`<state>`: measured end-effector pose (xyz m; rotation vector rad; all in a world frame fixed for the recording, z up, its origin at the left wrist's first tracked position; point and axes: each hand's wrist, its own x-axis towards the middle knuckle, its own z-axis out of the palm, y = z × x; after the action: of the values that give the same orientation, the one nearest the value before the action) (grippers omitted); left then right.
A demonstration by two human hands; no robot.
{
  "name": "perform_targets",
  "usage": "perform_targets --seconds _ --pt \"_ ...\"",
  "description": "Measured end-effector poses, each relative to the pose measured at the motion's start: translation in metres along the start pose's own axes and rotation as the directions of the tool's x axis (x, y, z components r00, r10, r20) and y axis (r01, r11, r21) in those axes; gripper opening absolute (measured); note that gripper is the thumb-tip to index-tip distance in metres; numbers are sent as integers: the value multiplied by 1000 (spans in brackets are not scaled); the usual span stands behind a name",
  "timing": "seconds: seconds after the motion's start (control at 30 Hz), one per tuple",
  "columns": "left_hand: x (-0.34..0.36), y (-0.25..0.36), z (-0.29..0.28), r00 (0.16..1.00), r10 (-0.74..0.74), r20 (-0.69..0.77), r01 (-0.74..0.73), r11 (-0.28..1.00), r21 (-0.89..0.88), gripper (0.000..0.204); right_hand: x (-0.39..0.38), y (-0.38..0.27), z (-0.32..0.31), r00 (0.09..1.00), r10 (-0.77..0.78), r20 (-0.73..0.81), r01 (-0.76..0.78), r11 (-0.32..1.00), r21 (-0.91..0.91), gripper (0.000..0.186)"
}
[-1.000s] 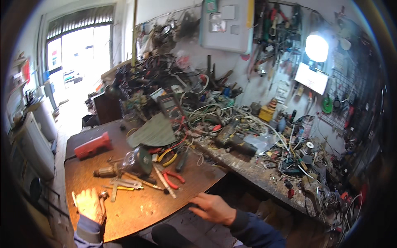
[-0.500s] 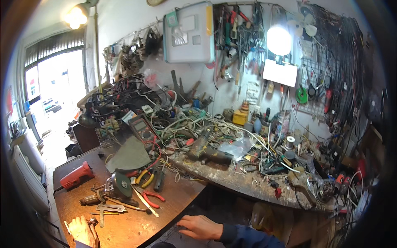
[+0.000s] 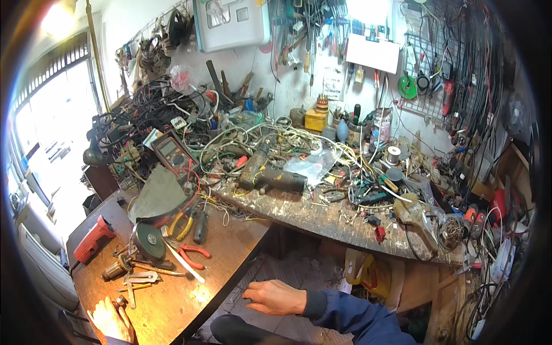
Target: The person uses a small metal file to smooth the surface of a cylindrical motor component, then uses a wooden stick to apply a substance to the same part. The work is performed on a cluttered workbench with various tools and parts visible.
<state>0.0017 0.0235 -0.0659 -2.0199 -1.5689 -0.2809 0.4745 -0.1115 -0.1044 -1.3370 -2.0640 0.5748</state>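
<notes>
My left hand lies at the near left corner of the brown tabletop, its fingers mostly stretched out over the wood. Right beside its fingers is a small dark metal piece, too small to name. My right hand hangs past the table's edge above the floor, fingers loosely bent and nothing seen in them. Ahead of my left hand are a grey metal bracket, a motor armature and a grinder head with a dark disc. A red tool housing rests farther left.
Red-handled pliers, yellow-handled pliers and a multimeter sit around a grey cloth. On the cluttered back bench lies a dark cordless drill. A yellow container stands beneath the bench.
The view has tilted down, so bench and table sit higher and more floor and my leg show. Both hands stay in nearly the same places; no object has visibly been moved.
</notes>
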Motion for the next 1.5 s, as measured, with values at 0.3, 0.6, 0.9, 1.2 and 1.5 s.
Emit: perform_targets --seconds 0.3,0.6,0.9,1.2,1.5 --pt "0 -21 33 987 81 -142 -47 973 224 47 -5 3 5 1000 4 -4 -4 1000 -13 23" --pt "3 -12 13 988 -59 143 65 997 -39 52 -18 5 -23 997 31 -68 -34 998 -53 22" --pt "-7 19 -25 885 164 -435 -179 984 6 52 -18 -19 -47 998 28 -52 -33 995 -95 22" --pt "5 29 -51 999 -43 -1 43 990 -136 33 38 -46 -37 999 -46 -4 46 995 -84 23" --pt "9 33 -39 998 -63 23 66 986 -156 41 175 -70 -50 950 -309 -41 285 913 -291 21"
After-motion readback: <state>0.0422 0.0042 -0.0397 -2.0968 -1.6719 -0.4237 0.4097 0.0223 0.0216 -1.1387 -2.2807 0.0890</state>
